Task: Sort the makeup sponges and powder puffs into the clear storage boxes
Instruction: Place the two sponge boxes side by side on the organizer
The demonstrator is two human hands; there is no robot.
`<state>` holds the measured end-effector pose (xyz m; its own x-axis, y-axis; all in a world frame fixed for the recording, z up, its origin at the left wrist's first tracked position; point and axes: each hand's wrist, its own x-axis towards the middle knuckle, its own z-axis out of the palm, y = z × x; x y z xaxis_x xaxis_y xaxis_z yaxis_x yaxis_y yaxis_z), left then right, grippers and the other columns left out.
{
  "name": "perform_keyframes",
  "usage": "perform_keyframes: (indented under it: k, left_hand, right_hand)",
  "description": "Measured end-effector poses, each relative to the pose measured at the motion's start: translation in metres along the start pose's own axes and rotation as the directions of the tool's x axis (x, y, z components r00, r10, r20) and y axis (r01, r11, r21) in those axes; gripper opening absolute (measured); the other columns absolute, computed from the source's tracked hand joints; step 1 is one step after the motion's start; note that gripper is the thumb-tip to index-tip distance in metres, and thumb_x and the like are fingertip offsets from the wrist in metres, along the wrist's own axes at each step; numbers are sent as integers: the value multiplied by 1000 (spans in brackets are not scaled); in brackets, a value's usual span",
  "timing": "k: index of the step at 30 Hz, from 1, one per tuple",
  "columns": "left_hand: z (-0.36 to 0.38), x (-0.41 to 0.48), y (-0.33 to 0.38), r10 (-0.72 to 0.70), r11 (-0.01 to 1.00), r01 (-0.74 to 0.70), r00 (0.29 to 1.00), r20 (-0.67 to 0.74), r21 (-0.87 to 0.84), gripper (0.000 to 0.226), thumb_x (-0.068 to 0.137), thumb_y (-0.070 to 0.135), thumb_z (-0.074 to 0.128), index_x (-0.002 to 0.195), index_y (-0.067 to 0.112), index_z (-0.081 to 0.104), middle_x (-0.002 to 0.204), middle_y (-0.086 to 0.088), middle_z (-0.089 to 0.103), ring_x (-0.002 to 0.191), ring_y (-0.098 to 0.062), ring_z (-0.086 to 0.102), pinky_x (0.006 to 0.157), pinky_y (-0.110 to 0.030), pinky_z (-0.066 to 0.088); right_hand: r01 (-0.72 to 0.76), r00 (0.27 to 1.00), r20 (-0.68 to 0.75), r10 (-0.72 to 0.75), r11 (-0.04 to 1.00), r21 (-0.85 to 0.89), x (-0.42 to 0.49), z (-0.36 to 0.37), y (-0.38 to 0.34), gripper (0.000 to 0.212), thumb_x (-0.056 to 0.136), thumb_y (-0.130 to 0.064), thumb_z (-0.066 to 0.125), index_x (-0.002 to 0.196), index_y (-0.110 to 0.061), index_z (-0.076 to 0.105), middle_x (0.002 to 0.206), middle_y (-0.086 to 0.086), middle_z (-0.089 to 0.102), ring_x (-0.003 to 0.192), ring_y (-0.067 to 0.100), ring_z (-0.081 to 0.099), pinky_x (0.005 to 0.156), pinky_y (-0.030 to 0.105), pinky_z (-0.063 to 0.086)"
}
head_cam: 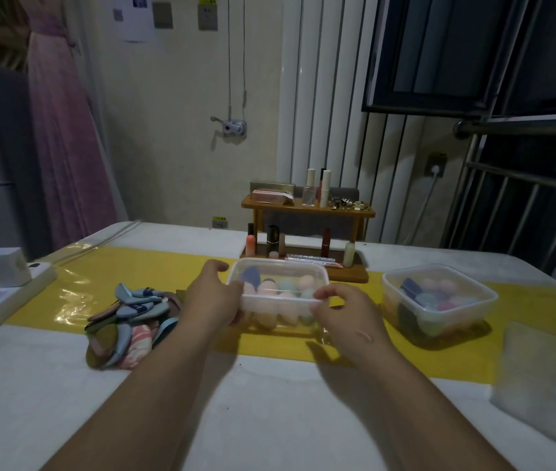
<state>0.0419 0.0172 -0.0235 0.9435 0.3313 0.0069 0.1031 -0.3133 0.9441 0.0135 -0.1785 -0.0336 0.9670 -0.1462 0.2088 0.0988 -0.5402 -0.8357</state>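
A clear rectangular storage box (278, 266) sits on the yellow strip in the middle of the table, filled with several egg-shaped makeup sponges (287, 287) in pink, green and blue. My left hand (212, 297) grips its left near corner, fingers curled over the rim. My right hand (344, 307) pinches the near rim on the right side. A second clear box (439, 311) to the right holds more sponges and puffs. A heap of flat powder puffs (130, 321) in blue, pink and olive lies left of my left arm.
A wooden shelf (307, 209) with lipsticks and bottles stands behind the box. A white power strip with chargers (4, 277) sits at the left edge. A translucent lid or pad (548, 379) lies at the right. White table surface (270, 402) is near me.
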Motion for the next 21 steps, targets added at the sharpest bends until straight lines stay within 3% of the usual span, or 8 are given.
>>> perform_keyframes:
  k: [2,5,8,11,13,15,19,21]
  left_hand:
    - [0,3,-5,60,998,-61,996,-65,-5,22,97,26,56,119,25,55,98,-8,65,72,-26,68,65,-46,62]
    - [-3,7,-10,62,998,-63,995,-82,-18,28,96,24,54,123,25,63,116,-8,64,91,-27,65,82,-45,59]
    - [-4,11,-14,60,997,-64,994,-93,-42,34,97,20,52,129,25,62,126,-9,61,101,-28,62,88,-47,56]
    - [-2,11,-18,98,995,-97,988,-116,14,33,98,23,51,129,26,61,127,-9,62,103,-28,61,91,-44,54]
    - [-3,8,-17,181,970,-147,969,-169,194,35,98,28,50,131,26,60,130,-8,58,106,-24,57,87,-36,49]
    - [-3,2,-12,299,906,-196,924,-239,375,35,97,34,51,131,29,59,129,-6,52,103,-19,52,77,-33,40]
    - [11,-11,1,454,874,-399,874,-173,278,32,94,23,56,125,26,62,122,0,54,100,-10,47,74,-22,39]
    - [23,-17,5,497,855,-465,862,-105,227,32,93,20,57,124,25,63,123,1,56,103,-12,52,83,-28,47]
  right_hand:
    - [35,996,81,-38,998,45,3,14,3,36,88,-12,63,121,-25,65,120,3,63,102,19,63,86,35,55]
    - [70,969,221,-108,982,174,5,30,3,59,90,4,56,144,-17,48,142,-4,46,116,20,59,97,40,53]
    - [54,948,290,-129,966,252,6,38,2,71,90,12,51,152,-20,34,143,-22,24,116,12,57,97,36,54]
    - [58,946,298,-132,968,244,7,36,3,71,93,6,53,153,-25,31,146,-21,24,119,12,55,94,26,54]
    - [90,960,241,-139,975,203,7,28,-1,67,93,-1,57,150,-28,35,149,-7,38,117,12,56,85,20,53]
    - [125,982,133,-136,988,86,5,15,-5,57,94,-10,58,145,-31,43,148,-3,44,118,12,54,90,27,52]
    - [101,984,-102,-143,934,-343,-1,-17,-11,41,97,-22,53,137,-29,53,142,-4,51,126,19,49,102,39,45]
    - [33,976,-183,-121,905,-425,-2,-32,-11,40,96,-22,52,136,-29,55,138,-3,54,124,22,50,102,42,45]
